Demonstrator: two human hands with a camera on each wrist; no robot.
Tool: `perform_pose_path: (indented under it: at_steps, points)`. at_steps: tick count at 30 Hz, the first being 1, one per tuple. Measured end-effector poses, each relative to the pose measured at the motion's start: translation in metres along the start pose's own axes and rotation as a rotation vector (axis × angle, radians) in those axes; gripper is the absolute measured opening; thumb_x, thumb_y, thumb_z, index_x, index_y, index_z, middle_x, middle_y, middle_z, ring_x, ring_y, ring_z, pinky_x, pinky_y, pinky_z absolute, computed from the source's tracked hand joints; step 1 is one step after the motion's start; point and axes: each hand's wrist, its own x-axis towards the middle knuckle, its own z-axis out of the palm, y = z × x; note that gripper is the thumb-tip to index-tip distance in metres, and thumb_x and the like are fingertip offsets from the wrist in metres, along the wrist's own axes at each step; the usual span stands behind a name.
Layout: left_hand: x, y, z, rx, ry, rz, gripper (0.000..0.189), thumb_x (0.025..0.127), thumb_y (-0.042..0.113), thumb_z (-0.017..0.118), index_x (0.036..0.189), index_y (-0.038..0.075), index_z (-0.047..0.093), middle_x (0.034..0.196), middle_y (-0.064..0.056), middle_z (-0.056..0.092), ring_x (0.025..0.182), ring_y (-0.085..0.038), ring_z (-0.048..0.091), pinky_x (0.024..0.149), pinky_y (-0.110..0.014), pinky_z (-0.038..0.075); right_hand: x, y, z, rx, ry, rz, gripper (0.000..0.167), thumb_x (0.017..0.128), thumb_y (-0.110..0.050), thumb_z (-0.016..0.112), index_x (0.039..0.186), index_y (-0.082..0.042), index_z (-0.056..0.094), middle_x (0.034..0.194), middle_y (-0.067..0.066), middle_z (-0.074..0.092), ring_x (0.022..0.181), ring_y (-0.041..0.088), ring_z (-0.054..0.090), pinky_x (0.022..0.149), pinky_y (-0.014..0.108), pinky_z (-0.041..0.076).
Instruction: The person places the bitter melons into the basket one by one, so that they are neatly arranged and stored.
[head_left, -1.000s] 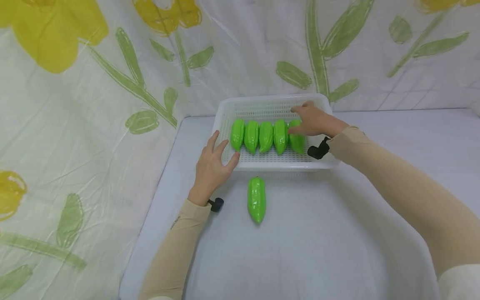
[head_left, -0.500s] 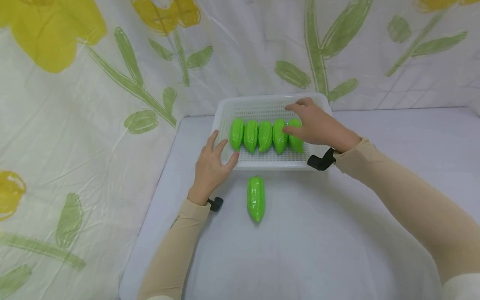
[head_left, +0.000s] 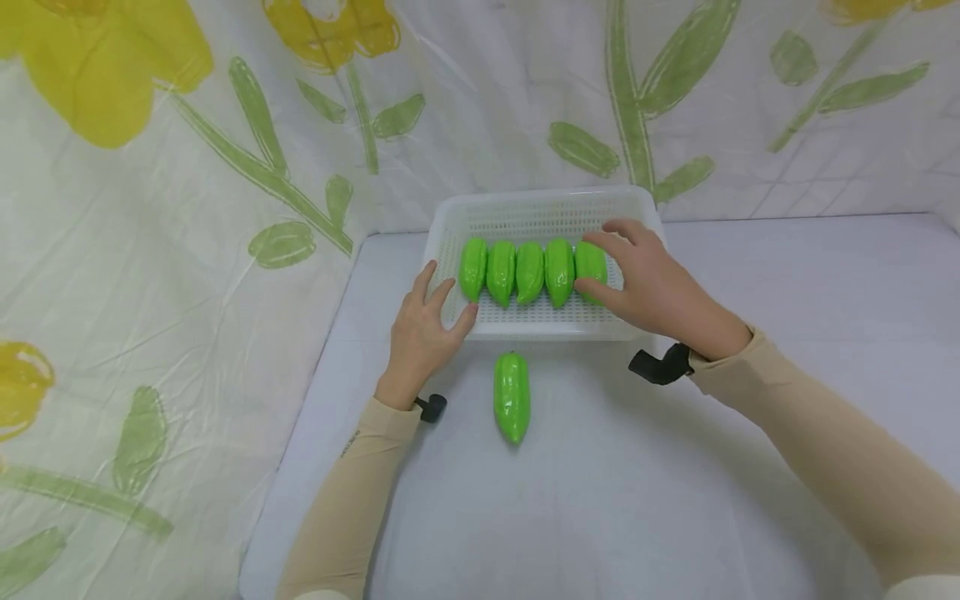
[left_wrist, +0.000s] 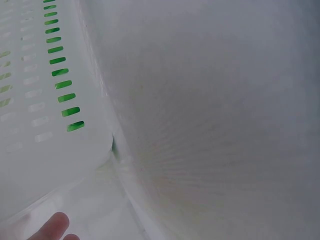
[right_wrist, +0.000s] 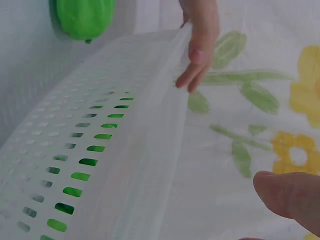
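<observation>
Inside a white plastic basket [head_left: 540,330], several shiny green, ridged, pointed vegetables [head_left: 529,273] lie side by side in a row. One more green vegetable [head_left: 512,398] rests on the table in front of it. My left hand [head_left: 423,337] is at the basket's left front corner, fingers spread along the rim and holding nothing; the right wrist view also catches the left hand [right_wrist: 201,42] by the rim. My right hand [head_left: 652,283] hovers over the basket's right side, thumb and fingers apart and unfilled, overlapping the rightmost vegetable in the head view.
A white cloth covers the table [head_left: 585,500]. Behind and to the left hangs a white curtain [head_left: 480,108] painted with yellow flowers and green leaves; the basket stands close to its foot. Slotted basket walls [left_wrist: 30,90] fill part of the left wrist view.
My right hand has drawn back from over the basket toward the near right, uncovering more of the rightmost vegetable. The left hand, basket and front vegetable have stayed in place.
</observation>
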Motion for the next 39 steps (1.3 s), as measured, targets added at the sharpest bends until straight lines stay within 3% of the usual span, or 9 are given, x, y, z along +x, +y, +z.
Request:
perform_pose_path:
  at_steps: [6,18,28,33,39]
  points:
    - [0.001,0.0,0.0,0.006,-0.01,-0.004,0.067,0.097,0.055,0.056,0.142,0.005,0.062,0.167,-0.014,0.035,0.123,-0.045,0.06,0.081,-0.057,0.058,-0.019,0.006,-0.003,0.027,0.032,0.086,0.065,0.1,-0.036,0.07,0.153,-0.004,0.049,0.162,0.028,0.033,0.146,0.053,0.034,0.108,0.071,0.039]
    - [0.001,0.001,0.0,-0.001,-0.023,-0.022,0.068,0.098,0.056,0.055,0.143,0.006,0.061,0.168,-0.014,0.034,0.125,-0.044,0.059,0.084,-0.059,0.058,-0.047,0.024,0.015,0.025,0.118,0.103,0.07,0.097,-0.033,0.074,0.151,0.002,0.048,0.165,0.031,0.026,0.151,0.052,0.026,0.113,0.073,0.034]
    - [0.0,-0.001,-0.001,0.004,-0.032,-0.023,0.068,0.098,0.056,0.054,0.143,0.006,0.061,0.168,-0.014,0.033,0.129,-0.044,0.058,0.086,-0.059,0.057,-0.056,0.035,0.029,0.05,0.171,0.081,0.08,0.096,-0.036,0.075,0.155,0.005,0.039,0.168,0.032,0.017,0.154,0.057,0.015,0.112,0.079,0.029]
    - [-0.001,-0.001,-0.002,0.008,-0.034,-0.014,0.069,0.098,0.057,0.054,0.144,0.006,0.06,0.168,-0.014,0.033,0.13,-0.044,0.057,0.089,-0.059,0.057,-0.054,0.038,0.036,0.039,0.171,0.071,0.081,0.097,-0.038,0.073,0.154,0.008,0.038,0.167,0.034,0.016,0.154,0.059,0.014,0.113,0.078,0.028]
    - [0.0,0.001,-0.003,0.01,-0.039,-0.007,0.071,0.097,0.059,0.052,0.144,0.006,0.06,0.168,-0.014,0.033,0.127,-0.044,0.059,0.086,-0.058,0.057,-0.053,0.041,0.039,0.027,0.095,0.132,0.086,0.101,-0.048,0.065,0.158,0.007,0.031,0.169,0.033,0.008,0.155,0.057,0.007,0.112,0.079,0.027]
